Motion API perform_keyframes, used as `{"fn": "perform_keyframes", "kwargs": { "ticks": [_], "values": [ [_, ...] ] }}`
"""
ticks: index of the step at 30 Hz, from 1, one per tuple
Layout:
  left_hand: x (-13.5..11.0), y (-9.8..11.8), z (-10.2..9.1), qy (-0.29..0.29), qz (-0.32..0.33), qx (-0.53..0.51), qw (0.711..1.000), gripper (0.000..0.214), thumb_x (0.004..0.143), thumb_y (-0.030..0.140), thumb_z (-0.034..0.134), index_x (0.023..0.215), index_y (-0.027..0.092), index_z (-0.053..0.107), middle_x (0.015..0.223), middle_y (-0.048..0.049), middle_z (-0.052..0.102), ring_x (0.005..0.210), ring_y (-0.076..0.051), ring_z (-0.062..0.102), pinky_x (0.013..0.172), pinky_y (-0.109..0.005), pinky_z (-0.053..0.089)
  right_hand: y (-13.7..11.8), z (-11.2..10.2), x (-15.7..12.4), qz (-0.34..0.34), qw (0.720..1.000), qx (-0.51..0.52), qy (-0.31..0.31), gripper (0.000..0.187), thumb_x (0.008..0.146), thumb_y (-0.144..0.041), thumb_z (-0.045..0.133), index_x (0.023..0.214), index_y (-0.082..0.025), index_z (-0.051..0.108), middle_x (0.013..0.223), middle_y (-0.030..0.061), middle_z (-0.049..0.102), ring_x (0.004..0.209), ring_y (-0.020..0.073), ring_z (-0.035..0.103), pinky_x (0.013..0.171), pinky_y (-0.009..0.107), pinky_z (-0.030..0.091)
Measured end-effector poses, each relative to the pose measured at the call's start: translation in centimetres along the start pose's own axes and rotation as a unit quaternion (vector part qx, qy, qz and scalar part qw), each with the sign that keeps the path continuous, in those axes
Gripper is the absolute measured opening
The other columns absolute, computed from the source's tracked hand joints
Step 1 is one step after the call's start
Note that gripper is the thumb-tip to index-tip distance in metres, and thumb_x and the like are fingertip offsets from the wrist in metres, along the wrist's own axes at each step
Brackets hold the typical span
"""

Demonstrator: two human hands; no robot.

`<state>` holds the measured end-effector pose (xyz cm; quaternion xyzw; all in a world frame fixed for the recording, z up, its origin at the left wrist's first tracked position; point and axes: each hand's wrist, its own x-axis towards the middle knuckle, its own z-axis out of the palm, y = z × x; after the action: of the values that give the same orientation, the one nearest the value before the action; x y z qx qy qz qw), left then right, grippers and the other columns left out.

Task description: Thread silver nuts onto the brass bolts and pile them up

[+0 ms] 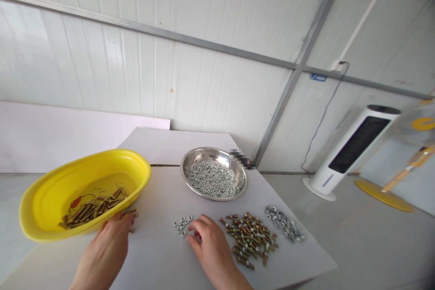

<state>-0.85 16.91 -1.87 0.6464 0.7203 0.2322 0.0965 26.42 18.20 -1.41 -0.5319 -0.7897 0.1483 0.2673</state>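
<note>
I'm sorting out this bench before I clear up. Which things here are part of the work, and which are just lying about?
Part of the work:
left hand, by the bolts in the yellow plastic basin
right hand, by a small cluster of nuts
steel bowl of nuts
pile of bolts with nuts on
loose pile of nuts

Just lying about:
white tower fan
yellow-based pedestal fan
power cord

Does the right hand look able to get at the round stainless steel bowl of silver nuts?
Probably yes. The right hand rests on the white board just below the steel bowl, and only board shows between them; the small nut pile sits off to its side.
</note>
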Motion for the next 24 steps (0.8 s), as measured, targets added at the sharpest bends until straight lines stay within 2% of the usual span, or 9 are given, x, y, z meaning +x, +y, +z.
{"fn": "perform_keyframes", "kwargs": {
  "ticks": [4, 7, 9, 14, 17, 19, 20, 22, 24],
  "values": [
    [-0.1, 1.3, 0.0, -0.049, 0.032, 0.037, 0.998, 0.030, 0.073, -0.003, 0.041, 0.077, 0.019, 0.060, 0.083, -0.0062, 0.063, 0.085, -0.025, 0.062, 0.077, -0.034, 0.046, -0.6, 0.8, 0.3, 0.001, 1.000, -0.016, 0.000, 0.019, 0.077, -0.020, 0.079, 0.092, -0.025, 0.069, 0.092, 0.0013, 0.066, 0.090, 0.0237, 0.062, 0.078, 0.028, 0.044],
    [-0.5, 2.9, 0.0, -0.052, 0.046, -0.005, 0.998, 0.031, 0.075, -0.003, 0.038, 0.080, 0.020, 0.059, 0.083, -0.0058, 0.064, 0.083, -0.023, 0.062, 0.077, -0.032, 0.045, -0.8, 1.3, 0.6, 0.002, 1.000, -0.019, 0.001, 0.019, 0.075, -0.021, 0.081, 0.090, -0.025, 0.069, 0.092, 0.0015, 0.066, 0.090, 0.0242, 0.062, 0.077, 0.028, 0.044],
    [-0.8, 3.6, 0.1, -0.079, 0.039, -0.001, 0.996, 0.030, 0.076, -0.002, 0.038, 0.081, 0.019, 0.058, 0.082, -0.0062, 0.063, 0.082, -0.023, 0.063, 0.075, -0.033, 0.045, -0.8, 1.7, 0.7, 0.002, 1.000, -0.008, -0.001, 0.016, 0.076, -0.018, 0.079, 0.086, -0.024, 0.069, 0.091, 0.0020, 0.066, 0.090, 0.0237, 0.062, 0.077, 0.027, 0.045],
    [-0.8, 4.2, 0.2, -0.047, 0.040, -0.001, 0.998, 0.038, 0.069, -0.006, 0.040, 0.091, 0.019, 0.060, 0.090, -0.0079, 0.065, 0.092, -0.024, 0.064, 0.081, -0.034, 0.046, -0.4, 1.8, 0.9, 0.010, 0.998, 0.057, -0.005, 0.017, 0.073, -0.005, 0.072, 0.080, -0.021, 0.071, 0.086, 0.0027, 0.067, 0.084, 0.0212, 0.065, 0.074, 0.026, 0.047],
    [-0.5, 5.1, 0.3, -0.028, 0.068, -0.075, 0.994, 0.033, 0.067, -0.003, 0.045, 0.086, 0.019, 0.061, 0.085, -0.0054, 0.065, 0.082, -0.022, 0.065, 0.076, -0.032, 0.049, 0.1, 1.0, 1.1, 0.043, 0.986, 0.159, 0.001, 0.015, 0.073, -0.004, 0.069, 0.078, -0.018, 0.073, 0.078, 0.0028, 0.069, 0.072, 0.0191, 0.065, 0.069, 0.027, 0.049],
    [-0.4, 6.1, 0.2, -0.032, 0.074, -0.174, 0.981, 0.026, 0.069, 0.000, 0.048, 0.082, 0.019, 0.061, 0.079, -0.0032, 0.066, 0.073, -0.019, 0.065, 0.067, -0.029, 0.050, 0.3, 0.4, 1.2, 0.078, 0.957, 0.278, 0.001, 0.008, 0.074, -0.012, 0.071, 0.080, -0.017, 0.074, 0.075, 0.0038, 0.071, 0.068, 0.0191, 0.066, 0.066, 0.027, 0.050],
    [-0.4, 6.7, 0.1, -0.043, 0.067, -0.240, 0.968, 0.021, 0.071, 0.004, 0.051, 0.081, 0.019, 0.061, 0.078, -0.0027, 0.067, 0.070, -0.019, 0.066, 0.063, -0.027, 0.050, 0.3, 0.0, 1.3, 0.094, 0.933, 0.347, -0.001, 0.008, 0.074, -0.017, 0.074, 0.082, -0.016, 0.075, 0.074, 0.0043, 0.072, 0.067, 0.0193, 0.066, 0.064, 0.027, 0.050],
    [-0.5, 7.7, 0.0, -0.066, 0.053, -0.371, 0.925, 0.011, 0.076, 0.013, 0.057, 0.084, 0.019, 0.063, 0.079, -0.0027, 0.069, 0.071, -0.018, 0.067, 0.063, -0.026, 0.051, 0.2, -0.6, 1.2, 0.126, 0.867, 0.482, -0.004, 0.020, 0.071, -0.027, 0.081, 0.086, -0.015, 0.076, 0.076, 0.0050, 0.074, 0.068, 0.0189, 0.067, 0.064, 0.027, 0.052],
    [-0.6, 8.6, 0.1, -0.077, 0.054, -0.459, 0.883, 0.008, 0.078, 0.019, 0.063, 0.085, 0.018, 0.064, 0.079, -0.0028, 0.070, 0.072, -0.018, 0.067, 0.065, -0.026, 0.052, -0.1, -1.0, 0.9, 0.154, 0.793, 0.590, -0.008, 0.030, 0.066, -0.031, 0.087, 0.089, -0.015, 0.077, 0.083, 0.0055, 0.075, 0.071, 0.0172, 0.067, 0.067, 0.026, 0.053]
  ]
}}
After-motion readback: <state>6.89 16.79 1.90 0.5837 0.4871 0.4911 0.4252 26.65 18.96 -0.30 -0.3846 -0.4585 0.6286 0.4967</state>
